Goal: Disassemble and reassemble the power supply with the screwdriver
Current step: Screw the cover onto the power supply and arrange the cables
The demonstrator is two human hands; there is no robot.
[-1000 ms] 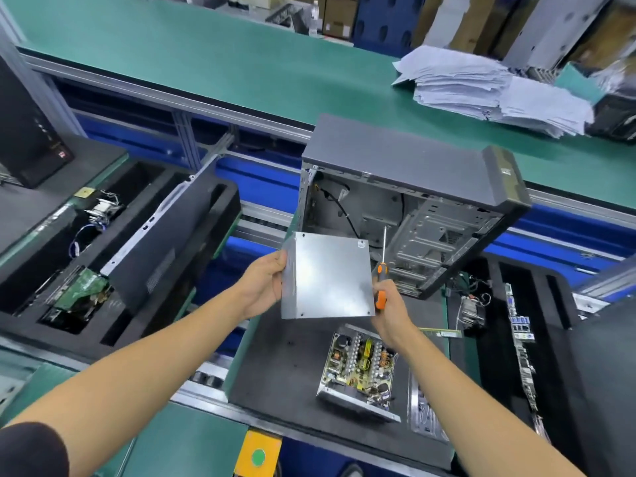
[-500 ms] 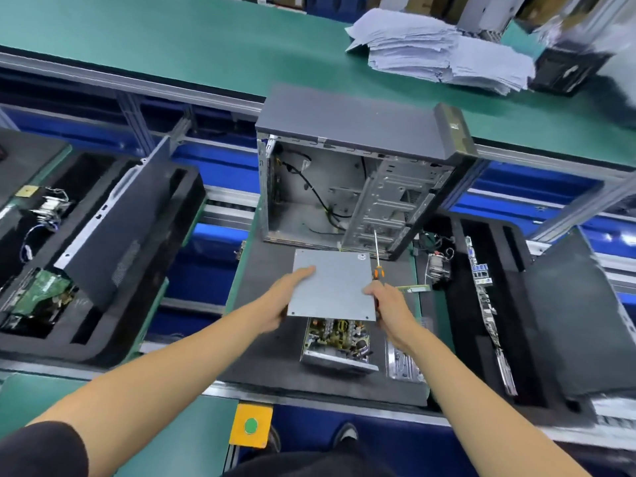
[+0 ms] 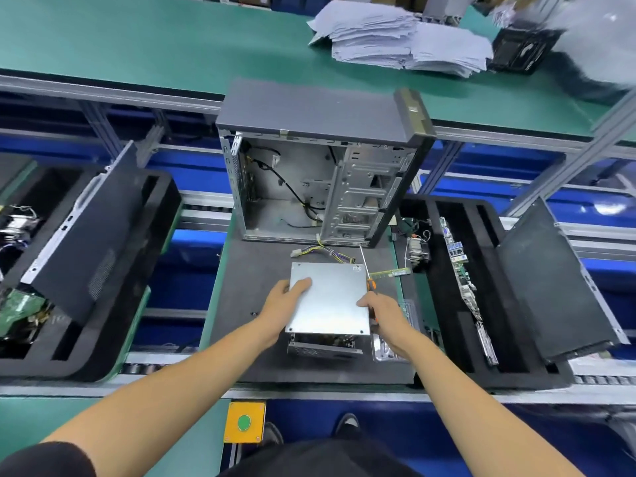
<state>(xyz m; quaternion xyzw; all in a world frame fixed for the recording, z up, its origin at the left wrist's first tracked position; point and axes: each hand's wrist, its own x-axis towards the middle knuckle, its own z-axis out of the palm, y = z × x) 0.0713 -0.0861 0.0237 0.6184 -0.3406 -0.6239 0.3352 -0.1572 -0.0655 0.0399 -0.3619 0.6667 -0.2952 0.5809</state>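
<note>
The silver power supply cover (image 3: 330,297) lies flat on top of the power supply body (image 3: 323,346), whose front grille shows below it on the dark mat (image 3: 247,270). My left hand (image 3: 282,304) holds the cover's left edge, thumb on top. My right hand (image 3: 382,313) rests at the cover's right edge and grips the orange-handled screwdriver (image 3: 367,270), whose shaft points up and away. A bundle of yellow and black wires (image 3: 327,251) runs out behind the supply.
An open computer case (image 3: 320,180) stands behind the mat. Black foam trays with boards and side panels sit left (image 3: 86,256) and right (image 3: 516,287). A metal plate (image 3: 389,349) lies right of the supply. A memory stick (image 3: 395,273) lies on the mat. Paper stacks (image 3: 402,39) sit on the far green bench.
Both hands lowered the cover from upright in the air down onto the power supply body. The view tilted downward.
</note>
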